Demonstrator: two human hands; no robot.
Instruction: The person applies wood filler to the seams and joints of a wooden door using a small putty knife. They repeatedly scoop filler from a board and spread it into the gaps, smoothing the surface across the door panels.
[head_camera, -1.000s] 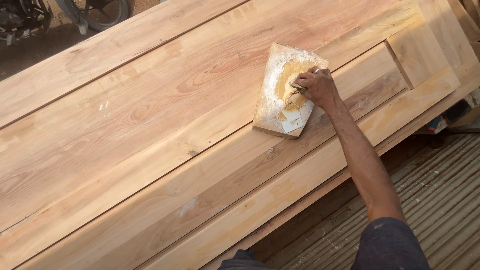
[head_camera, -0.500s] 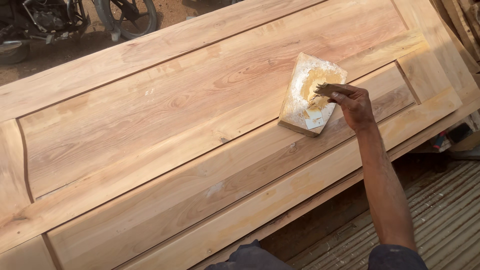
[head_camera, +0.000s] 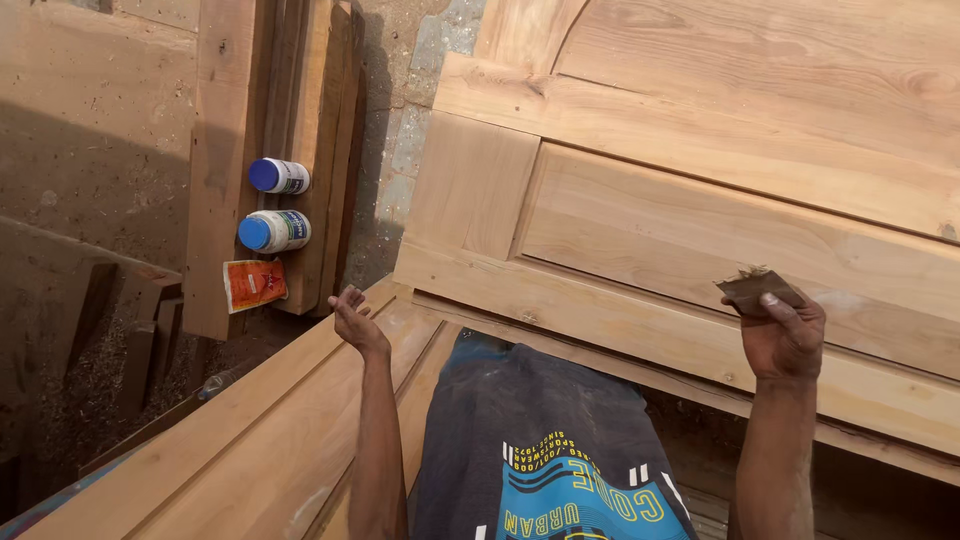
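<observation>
My right hand (head_camera: 783, 336) grips a small dark flat scraper (head_camera: 758, 288) with a smeared tip, held just above the lower rail of a pale wooden panelled door (head_camera: 700, 230) lying flat. My left hand (head_camera: 354, 316) rests with loosely curled fingers on the edge of a second wooden door frame (head_camera: 250, 440) at the lower left and holds nothing. My dark printed shirt (head_camera: 540, 450) fills the gap between the two doors.
Two white bottles with blue caps (head_camera: 275, 205) and an orange sachet (head_camera: 254, 284) lie on a stack of upright planks (head_camera: 260, 120) at the left. Sawdust-covered ground (head_camera: 90, 200) lies further left.
The view has swung from the door's middle to its end. My right hand left the putty-smeared board, which is out of view, and still holds the scraper. My left hand has come into view.
</observation>
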